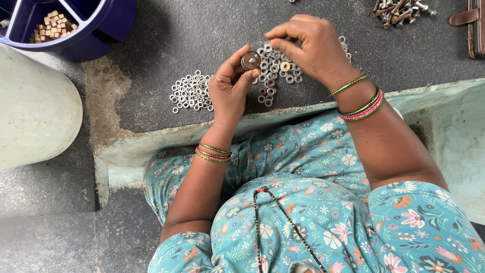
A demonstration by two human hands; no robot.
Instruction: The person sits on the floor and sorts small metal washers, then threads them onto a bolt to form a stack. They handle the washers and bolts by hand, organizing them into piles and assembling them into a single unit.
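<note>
Round silver metal bolt with washer [250,60] pinched in left hand [230,88], raised over dark stone floor [166,35]. Right hand [313,48] bent down over pile of small silver washers [275,71], fingertips pinched narrow; held thing hidden. Second washer pile [191,92] left. Blue plastic tub [76,25] far corner.

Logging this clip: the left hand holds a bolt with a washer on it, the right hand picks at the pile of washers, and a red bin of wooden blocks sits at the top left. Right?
Not quite: the bin is dark blue, not red. The head view shows it at the top left with wooden blocks inside. The rest holds: the left hand holds the bolt with a washer, and the right hand picks at the pile of washers.
</note>
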